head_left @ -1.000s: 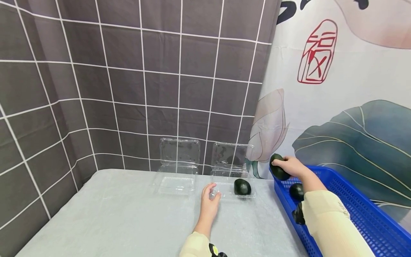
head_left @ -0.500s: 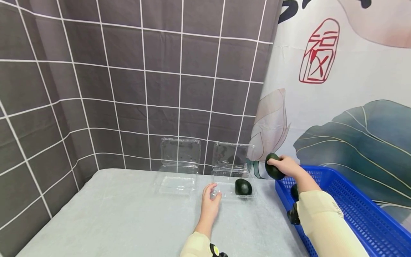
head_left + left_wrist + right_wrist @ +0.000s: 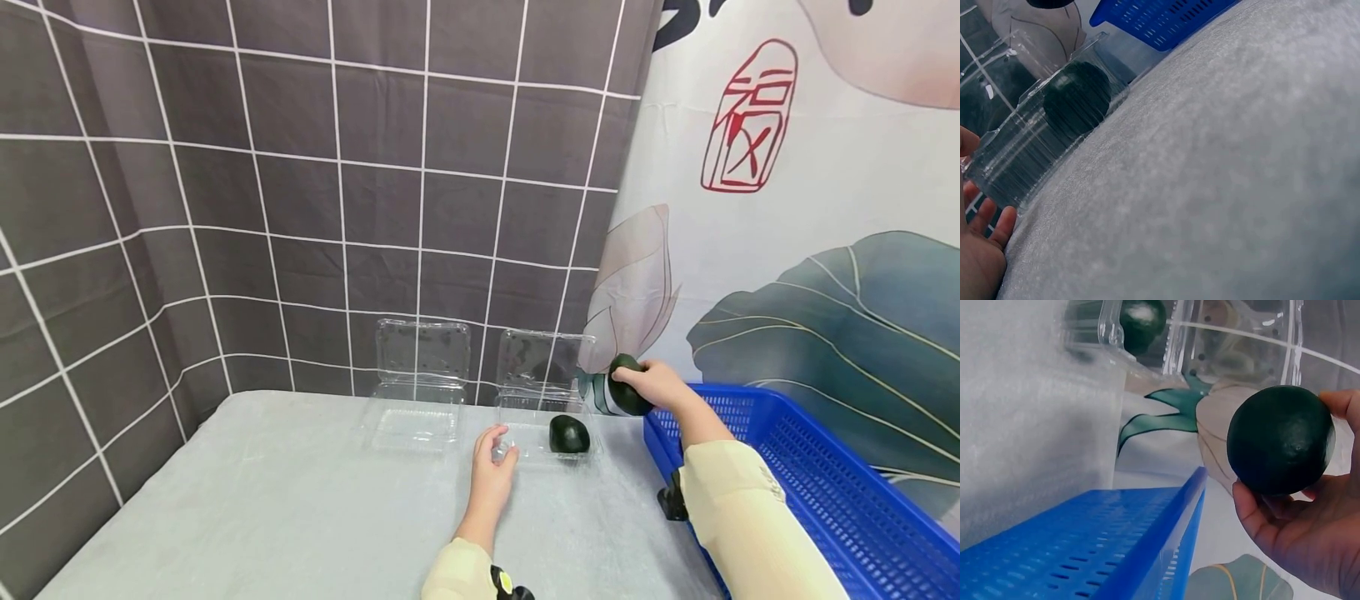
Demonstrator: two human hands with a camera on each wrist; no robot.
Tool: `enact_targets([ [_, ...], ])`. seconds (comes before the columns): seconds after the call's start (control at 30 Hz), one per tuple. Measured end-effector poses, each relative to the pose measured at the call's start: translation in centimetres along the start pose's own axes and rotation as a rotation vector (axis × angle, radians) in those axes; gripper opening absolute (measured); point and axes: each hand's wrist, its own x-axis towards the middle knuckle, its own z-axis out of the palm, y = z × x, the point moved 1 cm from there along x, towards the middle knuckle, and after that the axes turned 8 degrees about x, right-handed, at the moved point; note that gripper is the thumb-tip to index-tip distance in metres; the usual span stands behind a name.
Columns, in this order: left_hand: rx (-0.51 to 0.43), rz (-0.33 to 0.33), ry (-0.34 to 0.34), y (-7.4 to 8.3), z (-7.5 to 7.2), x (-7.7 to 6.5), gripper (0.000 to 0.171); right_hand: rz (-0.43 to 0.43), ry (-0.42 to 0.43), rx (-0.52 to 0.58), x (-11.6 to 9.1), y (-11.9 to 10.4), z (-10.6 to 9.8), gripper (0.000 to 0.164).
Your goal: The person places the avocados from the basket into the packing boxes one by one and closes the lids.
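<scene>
My right hand [image 3: 660, 387] grips a dark green avocado [image 3: 628, 386] in the air beside the basket's left end; in the right wrist view this avocado [image 3: 1282, 440] sits between thumb and fingertips. A clear plastic clamshell container [image 3: 528, 442] stands with its lid up, a second avocado [image 3: 569, 434] in the right part of its base. At the container's left end, my left hand [image 3: 491, 471] holds the near corner between thumb and fingers. In the left wrist view, the left hand [image 3: 982, 250] shows only in part, close to the container wall [image 3: 1019, 162].
Another clear clamshell [image 3: 415, 429], lid raised, stands left of the first. A blue perforated basket [image 3: 817, 483] fills the right side, partly behind the right sleeve. A grey grid-patterned curtain [image 3: 300, 192] hangs behind the light grey table surface [image 3: 300, 500].
My right hand has carried its avocado leftward, from over the basket's rim toward the container. The left hand has stayed at the container's corner.
</scene>
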Motion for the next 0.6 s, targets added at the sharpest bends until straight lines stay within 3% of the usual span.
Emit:
enact_targets([
  [0.33, -0.003, -0.006, 0.001, 0.2, -0.1, 0.0, 0.034, 0.005, -0.009, 0.008, 0.4, -0.4, 1.1, 0.061],
  [0.6, 0.003, -0.071, -0.002, 0.3, -0.1, -0.1, 0.04, -0.036, 0.001, -0.005, 0.6, -0.4, 1.9, 0.052],
])
